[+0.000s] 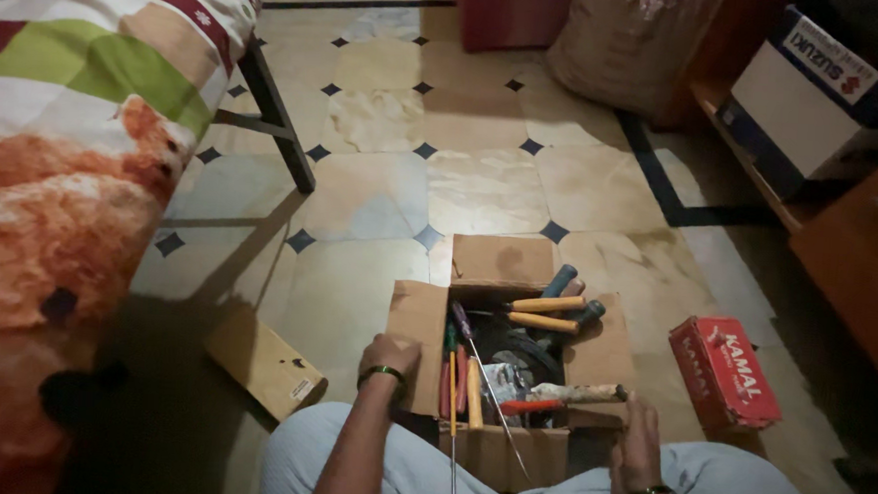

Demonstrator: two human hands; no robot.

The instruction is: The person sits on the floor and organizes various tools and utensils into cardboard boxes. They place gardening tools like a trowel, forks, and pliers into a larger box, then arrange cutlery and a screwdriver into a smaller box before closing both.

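An open cardboard box (421, 316) full of hand tools stands on the tiled floor between my knees. Screwdrivers with yellow, red and purple handles (544, 305) stick out of it. My left hand (389, 357) rests curled on the box's left flap, a green bangle on its wrist. On the box's right front edge lies my right hand (637, 438), next to a pale tool handle (577, 393). A dark band is on that wrist.
A small red carton (723, 372) lies right of the box. A flat wooden piece (265, 364) lies to its left. A bed with a patterned cover (74, 148) fills the left side. A sack (635, 42), a white carton (803, 91) and wooden furniture (864, 259) stand beyond.
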